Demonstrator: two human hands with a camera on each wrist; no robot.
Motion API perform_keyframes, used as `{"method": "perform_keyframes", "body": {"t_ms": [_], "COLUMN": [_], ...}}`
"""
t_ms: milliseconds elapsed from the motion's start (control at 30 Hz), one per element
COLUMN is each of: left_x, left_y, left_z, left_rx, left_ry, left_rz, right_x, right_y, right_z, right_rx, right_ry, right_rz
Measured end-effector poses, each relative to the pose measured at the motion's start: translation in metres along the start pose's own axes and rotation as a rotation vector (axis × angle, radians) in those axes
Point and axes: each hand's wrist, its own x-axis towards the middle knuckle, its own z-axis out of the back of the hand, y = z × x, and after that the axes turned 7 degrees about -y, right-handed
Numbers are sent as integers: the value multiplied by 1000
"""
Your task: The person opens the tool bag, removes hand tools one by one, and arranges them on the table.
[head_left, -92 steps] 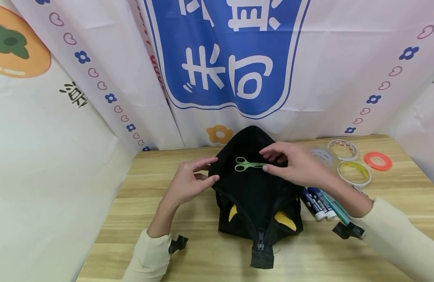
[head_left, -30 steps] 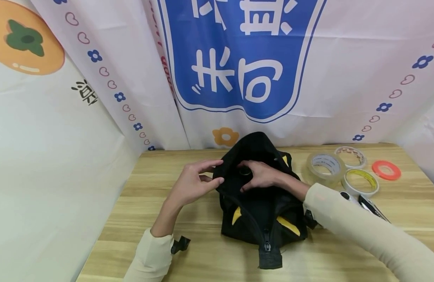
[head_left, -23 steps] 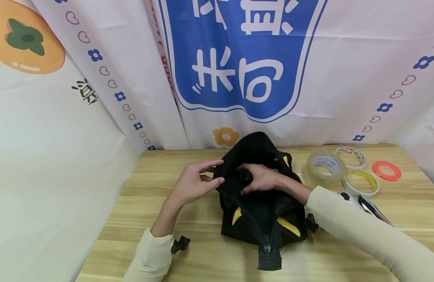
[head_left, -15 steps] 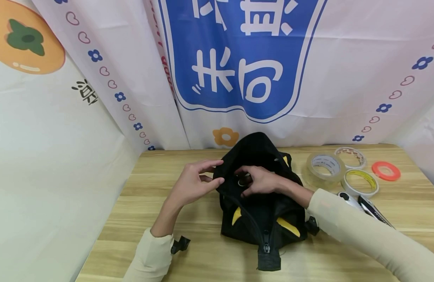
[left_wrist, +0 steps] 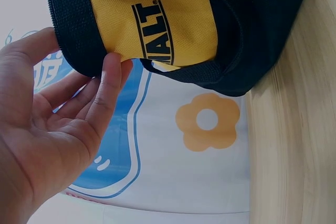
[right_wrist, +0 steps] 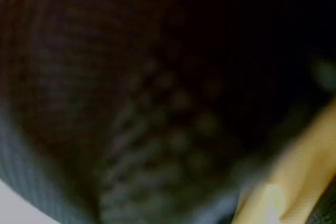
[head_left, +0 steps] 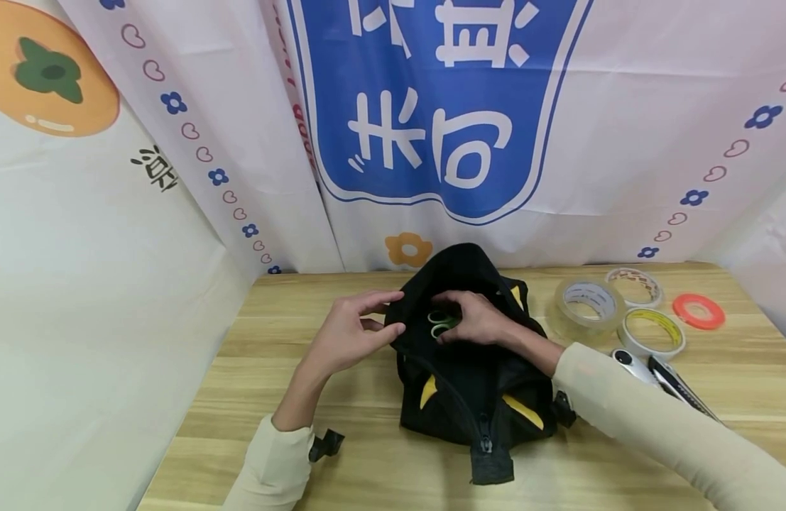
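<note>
A black zippered bag (head_left: 474,273) with yellow patches stands open at the middle of the table, its zip end towards me. In the left wrist view its side shows a yellow panel (left_wrist: 194,30) with black lettering. My left hand (head_left: 348,333) pinches the left edge of the bag's mouth between thumb and fingers. My right hand (head_left: 478,317) is down inside the opening, holding green scissors (head_left: 439,329). Their finger loops stick out left of my fingertips; the blades are hidden by the hand. The right wrist view is dark and blurred, mostly black fabric.
To the right lie a clear tape roll (head_left: 587,305), a white tape roll (head_left: 638,284), a yellow-lined roll (head_left: 651,332) and a red roll (head_left: 699,311). A utility knife (head_left: 680,387) and a white object (head_left: 634,365) lie partly behind my right sleeve.
Over three seconds my right hand has carried the scissors from above the opening down into the bag. Since half a second ago it has risen slightly, and both loops show more. The left hand stays put.
</note>
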Motion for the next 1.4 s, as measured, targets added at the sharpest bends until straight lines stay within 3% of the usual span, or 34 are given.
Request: {"method": "perform_keyframes", "body": {"t_ms": [433, 900, 1400], "left_x": [0, 0, 0], "left_y": [0, 1, 1], "left_z": [1, 1, 1], "left_rx": [11, 7, -2], "left_ry": [0, 1, 16], "left_rz": [-7, -11, -5], "right_x": [3, 1, -13], "right_y": [-9, -8, 15], "right_z": [-13, -17, 4], "right_rx": [-94, -153, 21], "right_ry": [-38, -36, -70], "right_rz": [-36, 12, 63]}}
